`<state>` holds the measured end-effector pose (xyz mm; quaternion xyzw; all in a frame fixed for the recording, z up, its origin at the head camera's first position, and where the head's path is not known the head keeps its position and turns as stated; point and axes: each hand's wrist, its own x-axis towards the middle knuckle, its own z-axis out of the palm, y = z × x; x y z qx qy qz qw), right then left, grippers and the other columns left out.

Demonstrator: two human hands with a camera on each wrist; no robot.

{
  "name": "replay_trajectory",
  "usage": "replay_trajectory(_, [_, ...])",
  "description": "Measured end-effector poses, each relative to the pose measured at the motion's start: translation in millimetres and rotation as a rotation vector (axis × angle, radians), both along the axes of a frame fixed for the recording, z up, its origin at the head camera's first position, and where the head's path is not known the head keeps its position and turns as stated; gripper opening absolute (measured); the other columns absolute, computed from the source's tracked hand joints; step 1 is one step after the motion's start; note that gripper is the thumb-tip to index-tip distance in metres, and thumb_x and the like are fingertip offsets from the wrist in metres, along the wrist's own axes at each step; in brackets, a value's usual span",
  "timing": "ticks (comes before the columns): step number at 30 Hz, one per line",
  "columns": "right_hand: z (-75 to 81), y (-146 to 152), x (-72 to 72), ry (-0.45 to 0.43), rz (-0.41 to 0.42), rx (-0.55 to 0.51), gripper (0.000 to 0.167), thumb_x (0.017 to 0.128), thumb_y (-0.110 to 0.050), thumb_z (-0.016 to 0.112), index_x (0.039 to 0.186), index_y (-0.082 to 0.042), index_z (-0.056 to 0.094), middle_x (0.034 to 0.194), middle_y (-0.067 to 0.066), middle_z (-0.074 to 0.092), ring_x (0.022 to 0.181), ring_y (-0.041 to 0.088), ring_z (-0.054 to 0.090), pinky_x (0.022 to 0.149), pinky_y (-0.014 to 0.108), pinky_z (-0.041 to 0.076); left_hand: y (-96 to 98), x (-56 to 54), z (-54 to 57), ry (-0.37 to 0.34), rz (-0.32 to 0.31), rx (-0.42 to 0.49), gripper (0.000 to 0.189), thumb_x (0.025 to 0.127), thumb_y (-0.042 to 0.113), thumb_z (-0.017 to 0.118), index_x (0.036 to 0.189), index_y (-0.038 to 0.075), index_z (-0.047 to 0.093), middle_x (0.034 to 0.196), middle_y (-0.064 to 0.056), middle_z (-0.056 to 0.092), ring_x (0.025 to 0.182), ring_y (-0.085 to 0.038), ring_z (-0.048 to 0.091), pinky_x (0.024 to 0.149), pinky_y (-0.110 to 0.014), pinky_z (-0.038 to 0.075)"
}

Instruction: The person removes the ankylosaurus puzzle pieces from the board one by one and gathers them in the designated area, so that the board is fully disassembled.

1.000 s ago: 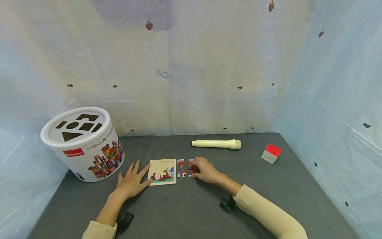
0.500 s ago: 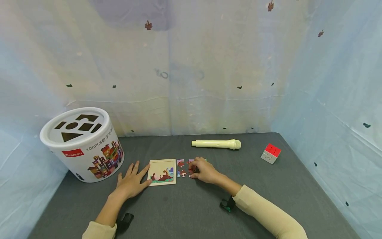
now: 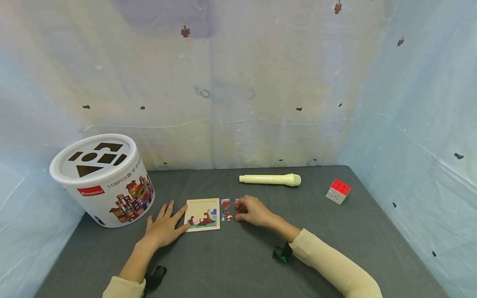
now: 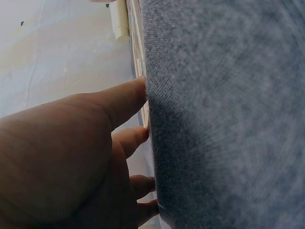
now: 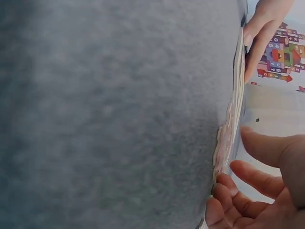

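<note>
A square wooden puzzle tray (image 3: 203, 203) lies on the dark table, its lower part filled with coloured pieces and its upper part bare wood. My left hand (image 3: 165, 225) rests flat with spread fingers, thumb and forefinger at the tray's left edge. Loose puzzle pieces (image 3: 226, 216) lie just right of the tray. Over the farther pieces, my right hand (image 3: 255, 213) hovers low with bent fingers, partly hiding them. In the right wrist view, the thumb and forefinger of the right hand (image 5: 267, 186) are apart, fingertips right at the pieces (image 5: 223, 148), with nothing visible between them.
A large white block bucket (image 3: 108, 182) with shaped holes in its lid stands at the left. A pale yellow toy microphone (image 3: 270, 179) lies behind the pieces. Farther right sits a red and white cube (image 3: 338, 191). Pale curtains (image 3: 257, 82) enclose the table's back and sides.
The right hand has shifted very slightly at the pieces, its thumb and fingertips a little differently placed. The left hand and the tray have stayed put.
</note>
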<state>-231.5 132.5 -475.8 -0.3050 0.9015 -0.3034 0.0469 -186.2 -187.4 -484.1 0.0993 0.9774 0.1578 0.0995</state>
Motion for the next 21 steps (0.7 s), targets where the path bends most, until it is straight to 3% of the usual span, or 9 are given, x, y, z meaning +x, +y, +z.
replay_trajectory(4, [0.8, -6.0, -2.6, 0.029, 0.007, -0.02, 0.03, 0.091, -0.017, 0.075, 0.113, 0.001, 0.067, 0.099, 0.012, 0.062, 0.087, 0.022, 0.059, 0.073, 0.033, 0.05, -0.2, -0.3, -0.6, -0.001, -0.002, -0.003, 0.076, 0.098, 0.053, 0.056, 0.159, 0.017, 0.03, 0.16, -0.033, 0.013, 0.145, -0.055, 0.01, 0.102, -0.082, 0.007])
replay_trajectory(9, [1.2, -23.4, -3.2, 0.104, 0.035, -0.025, 0.034, 0.088, -0.014, 0.078, 0.117, 0.0, 0.066, 0.106, 0.014, 0.062, 0.097, 0.027, 0.055, 0.082, 0.04, 0.047, 0.5, 0.2, -0.1, -0.01, -0.002, -0.003, 0.075, 0.098, 0.053, 0.056, 0.159, 0.017, 0.029, 0.16, -0.033, 0.013, 0.145, -0.055, 0.01, 0.102, -0.082, 0.007])
replay_trajectory(18, [2.5, -51.5, -0.4, 0.127, 0.134, 0.031, 0.053, 0.085, -0.016, 0.082, 0.132, -0.003, 0.06, 0.128, 0.011, 0.062, 0.116, 0.027, 0.052, 0.096, 0.04, 0.046, -0.2, -0.2, -2.0, -0.002, 0.0, -0.007, 0.075, 0.098, 0.054, 0.055, 0.159, 0.018, 0.029, 0.16, -0.032, 0.012, 0.145, -0.054, 0.01, 0.102, -0.082, 0.007])
replay_trajectory(21, [3.4, -55.4, 1.1, 0.118, 0.143, 0.049, 0.058, 0.084, -0.017, 0.082, 0.135, -0.005, 0.058, 0.128, 0.009, 0.062, 0.12, 0.027, 0.051, 0.098, 0.04, 0.046, 0.0, 0.7, -0.6, 0.007, -0.001, -0.009, 0.075, 0.098, 0.053, 0.056, 0.158, 0.017, 0.03, 0.16, -0.032, 0.013, 0.145, -0.055, 0.011, 0.102, -0.082, 0.008])
